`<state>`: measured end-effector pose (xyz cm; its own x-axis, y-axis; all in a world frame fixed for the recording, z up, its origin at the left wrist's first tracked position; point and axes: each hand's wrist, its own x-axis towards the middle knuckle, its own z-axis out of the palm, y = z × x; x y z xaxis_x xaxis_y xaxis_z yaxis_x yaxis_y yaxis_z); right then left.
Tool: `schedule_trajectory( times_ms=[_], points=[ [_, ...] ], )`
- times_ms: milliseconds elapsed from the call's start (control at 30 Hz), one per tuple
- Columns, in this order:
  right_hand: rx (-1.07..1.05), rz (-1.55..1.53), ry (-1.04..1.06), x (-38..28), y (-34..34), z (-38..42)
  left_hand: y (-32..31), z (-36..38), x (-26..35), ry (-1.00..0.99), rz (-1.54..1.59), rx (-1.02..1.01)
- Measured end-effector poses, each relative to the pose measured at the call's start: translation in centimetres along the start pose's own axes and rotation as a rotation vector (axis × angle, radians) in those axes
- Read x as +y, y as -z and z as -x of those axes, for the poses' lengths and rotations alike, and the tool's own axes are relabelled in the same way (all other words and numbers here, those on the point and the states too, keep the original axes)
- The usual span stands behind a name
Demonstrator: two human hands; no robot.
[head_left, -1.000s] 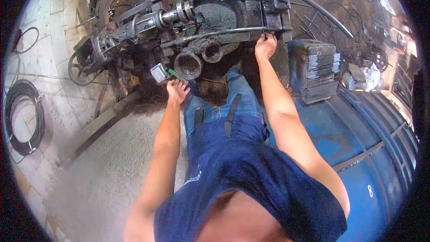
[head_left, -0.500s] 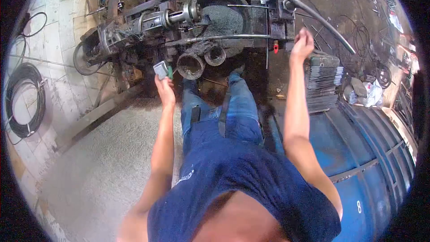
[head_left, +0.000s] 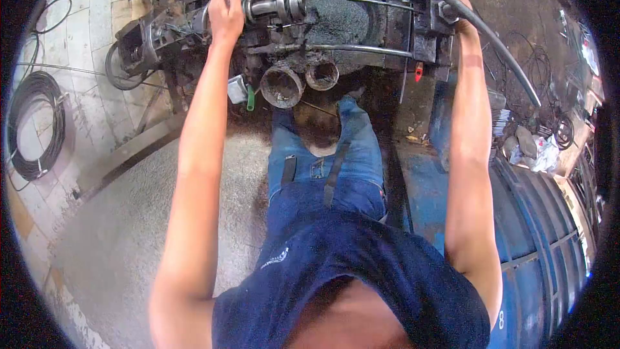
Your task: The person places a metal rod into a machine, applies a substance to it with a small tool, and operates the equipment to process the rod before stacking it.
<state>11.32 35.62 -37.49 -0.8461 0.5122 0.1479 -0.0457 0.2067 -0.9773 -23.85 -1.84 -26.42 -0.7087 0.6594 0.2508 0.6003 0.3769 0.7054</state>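
My left hand is over the left side of a dark, greasy machine, at its metal spindle. Its fingers point upward and stand apart, with nothing visible in them. At the machine's right end, my right hand is beside a dark metal block. A long curved grey tube passes in front of that hand and partly covers its fingers, so their grip cannot be made out. Below my left hand sits a pale box-like piece with a green handle-like part beside it.
Two round, dirt-crusted cups hang at the machine's front, above my legs. Grey granular matter fills a round pan. A cable coil lies at left, a red-tipped item hangs at right, and a blue ribbed surface is lower right.
Both hands have moved up and forward to the machine. The left went from beside the pale piece to the spindle, the right to the end block. The view has shifted slightly.
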Motion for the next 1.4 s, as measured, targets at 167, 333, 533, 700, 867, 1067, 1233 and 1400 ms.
schedule_trajectory(
  times_ms=[167, 333, 533, 700, 867, 1067, 1233, 1400],
  points=[
    [-0.174, 0.121, 0.449, -2.7, -1.4, -2.3, -3.1, -2.0, -3.2, -0.083, -0.074, -0.078],
    [-0.178, 0.134, 0.290, -3.7, -2.8, -2.5, -3.2, -2.2, -2.1, 0.170, 0.198, -0.152],
    [-0.188, 0.215, 0.357, -3.7, -5.0, -3.2, -3.6, -2.2, -3.4, 0.064, 0.147, -0.112],
    [-0.138, 0.099, 0.576, -4.0, -8.0, -4.2, -3.6, -2.1, -3.2, 0.097, 0.193, -0.129],
    [-0.211, 0.118, 0.398, -5.0, -8.5, -4.6, -3.5, -2.2, -3.0, 0.118, 0.177, -0.126],
    [-0.154, -0.021, -0.254, -5.7, -9.0, -4.5, -3.6, -2.2, -3.1, 0.056, 0.120, -0.089],
    [-0.154, -0.093, -0.247, -6.8, -9.6, -4.8, -2.8, -2.3, -2.9, 0.227, 0.084, -0.218],
    [-0.165, -0.142, -0.297, -7.0, -9.8, -5.0, -3.1, -1.9, -2.0, 0.111, 0.031, -0.176]
  ],
)
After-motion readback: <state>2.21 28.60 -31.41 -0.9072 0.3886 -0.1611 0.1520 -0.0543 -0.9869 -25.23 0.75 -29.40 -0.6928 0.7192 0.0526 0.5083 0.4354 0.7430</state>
